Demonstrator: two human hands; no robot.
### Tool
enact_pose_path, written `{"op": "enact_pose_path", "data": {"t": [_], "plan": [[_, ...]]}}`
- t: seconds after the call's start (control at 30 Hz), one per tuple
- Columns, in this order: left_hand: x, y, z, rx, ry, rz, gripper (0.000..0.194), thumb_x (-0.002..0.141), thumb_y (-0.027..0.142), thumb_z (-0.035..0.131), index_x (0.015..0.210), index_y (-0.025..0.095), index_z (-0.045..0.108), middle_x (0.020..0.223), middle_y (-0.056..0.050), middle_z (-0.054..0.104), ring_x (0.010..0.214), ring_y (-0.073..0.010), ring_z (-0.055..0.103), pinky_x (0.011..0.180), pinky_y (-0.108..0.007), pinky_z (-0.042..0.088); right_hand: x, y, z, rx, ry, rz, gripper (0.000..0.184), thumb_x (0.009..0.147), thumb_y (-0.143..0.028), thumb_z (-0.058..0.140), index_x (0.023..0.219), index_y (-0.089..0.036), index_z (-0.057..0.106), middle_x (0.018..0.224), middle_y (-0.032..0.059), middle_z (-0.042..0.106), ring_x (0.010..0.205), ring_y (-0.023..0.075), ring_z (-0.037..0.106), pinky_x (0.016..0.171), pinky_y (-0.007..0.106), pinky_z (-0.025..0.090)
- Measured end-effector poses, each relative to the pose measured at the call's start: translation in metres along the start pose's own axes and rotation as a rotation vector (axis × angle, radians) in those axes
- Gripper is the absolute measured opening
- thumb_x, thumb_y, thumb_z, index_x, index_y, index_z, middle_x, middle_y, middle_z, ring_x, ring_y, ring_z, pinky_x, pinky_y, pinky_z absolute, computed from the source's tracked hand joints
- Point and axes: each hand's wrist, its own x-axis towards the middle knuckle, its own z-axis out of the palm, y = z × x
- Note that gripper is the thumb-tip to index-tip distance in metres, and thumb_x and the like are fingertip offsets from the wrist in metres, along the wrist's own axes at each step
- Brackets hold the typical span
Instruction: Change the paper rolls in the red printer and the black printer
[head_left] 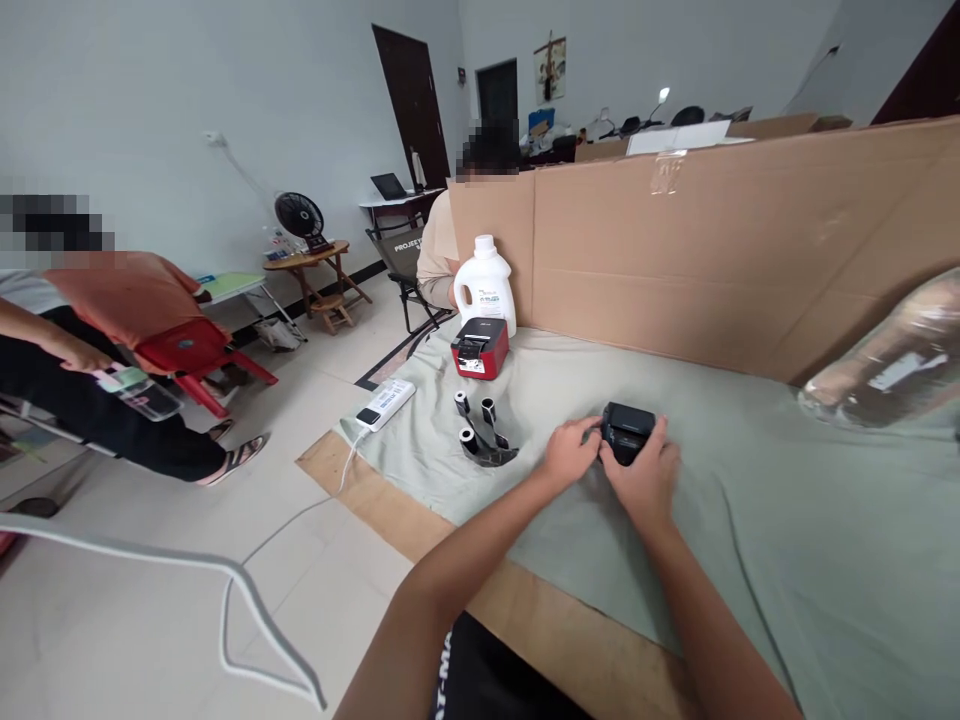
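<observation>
Both hands, left hand (571, 452) and right hand (643, 478), clamped on small black boxy plastic device (627, 432) resting on grey-green cloth tabletop (750, 520); black rolls (480, 432) left of grip, untouched.

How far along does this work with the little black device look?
Done, as it looks: three small black rolls lie loose on the green cloth. In hand: the left hand and right hand grip the small black device. Untouched: the red printer and white bottle behind. How much remains cannot be told.
</observation>
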Motion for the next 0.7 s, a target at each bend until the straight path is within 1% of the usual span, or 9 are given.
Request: {"op": "enact_pose_path", "data": {"t": [0.1,0.2,0.33,0.47,0.57,0.63,0.7], "plan": [[0.004,-0.005,0.009,-0.075,0.040,-0.032,0.040,0.093,0.020,0.050,0.129,0.022,0.070,0.126,-0.004,0.074,0.119,-0.0213,0.069,0.112,-0.039,0.052,0.005,0.015,0.006,0.283,0.009,0.006,0.092,0.087,-0.054,0.051,0.158,-0.007,0.019,0.143,0.0274,0.045,0.136,0.0396,0.044,0.112,0.057,0.037],[0.002,-0.008,0.014,-0.125,0.083,0.001,0.041,0.094,0.020,0.048,0.129,0.021,0.070,0.127,-0.004,0.074,0.121,-0.0200,0.069,0.112,-0.039,0.052,0.007,0.020,0.007,0.448,-0.008,0.054,0.083,0.091,-0.052,0.047,0.157,-0.008,0.022,0.151,0.0259,0.043,0.140,0.0352,0.043,0.116,0.053,0.034],[-0.001,-0.008,0.012,-0.107,0.073,0.119,0.040,0.096,0.020,0.046,0.129,0.021,0.069,0.132,-0.004,0.072,0.124,-0.0186,0.066,0.115,-0.038,0.050,0.007,0.019,0.006,0.513,-0.008,0.096,0.078,0.092,-0.052,0.045,0.155,-0.010,0.027,0.152,0.0242,0.045,0.141,0.0331,0.045,0.118,0.052,0.034],[-0.002,-0.006,0.011,-0.069,0.014,0.235,0.043,0.097,0.021,0.045,0.133,0.022,0.066,0.136,-0.004,0.069,0.127,-0.0185,0.064,0.116,-0.037,0.050,0.009,0.021,0.008,0.545,0.009,0.122,0.073,0.093,-0.052,0.044,0.153,-0.012,0.032,0.149,0.0224,0.048,0.138,0.0319,0.048,0.116,0.050,0.036],[-0.005,-0.004,0.014,-0.056,-0.006,0.228,0.048,0.096,0.023,0.047,0.142,0.021,0.058,0.147,-0.005,0.061,0.136,-0.0197,0.058,0.121,-0.040,0.045,0.010,0.022,0.009,0.556,0.009,0.150,0.071,0.093,-0.052,0.043,0.152,-0.013,0.034,0.148,0.0210,0.050,0.136,0.0306,0.050,0.115,0.049,0.038],[-0.008,-0.002,0.015,-0.084,-0.014,0.220,0.051,0.097,0.025,0.046,0.147,0.020,0.052,0.154,-0.006,0.053,0.141,-0.0194,0.053,0.124,-0.041,0.041,0.010,0.021,0.008,0.573,0.012,0.170,0.071,0.092,-0.051,0.043,0.151,-0.013,0.034,0.148,0.0210,0.050,0.136,0.0303,0.051,0.115,0.049,0.038],[-0.008,0.001,0.014,-0.125,-0.020,0.237,0.052,0.098,0.025,0.043,0.149,0.020,0.050,0.157,-0.006,0.048,0.145,-0.0187,0.049,0.126,-0.041,0.038,0.010,0.020,0.007,0.602,0.015,0.187,0.071,0.092,-0.051,0.043,0.150,-0.011,0.035,0.147,0.0221,0.051,0.134,0.0301,0.052,0.114,0.048,0.039]]}}
